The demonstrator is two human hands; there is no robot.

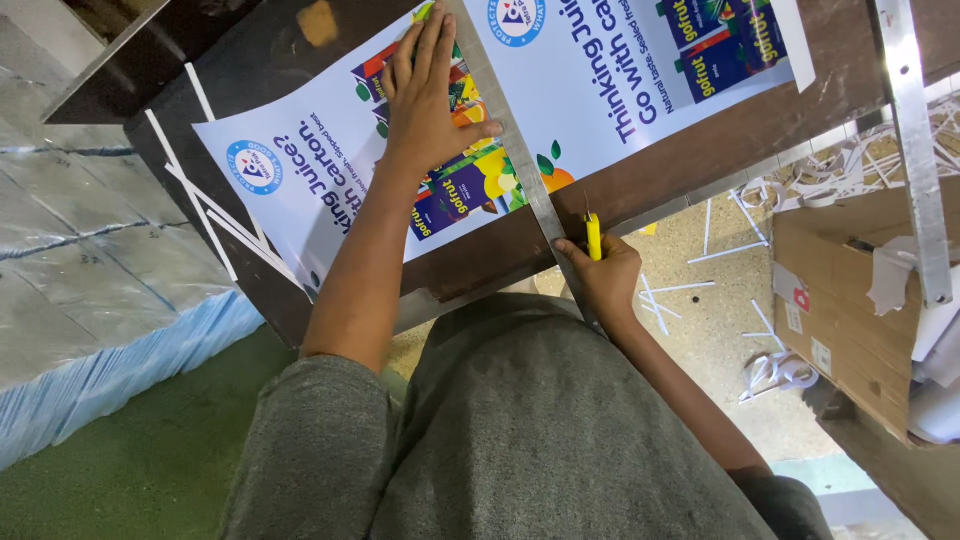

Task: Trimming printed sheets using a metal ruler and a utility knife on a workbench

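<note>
From the head view: the left hand lies flat, fingers spread, pinning the steel ruler across the glossy printed poster sheet on the dark worn table. The right hand is closed round a yellow knife, blade at the sheet's near edge, so I judge this cut nearly through; thin white offcuts lie alongside

A brown cardboard box sits near my table, with white paper scraps piled on top. Thin white paper strips lie all over the speckled floor. On my other side is a big stack of pale blue sheets. Green floor is below it.
</note>
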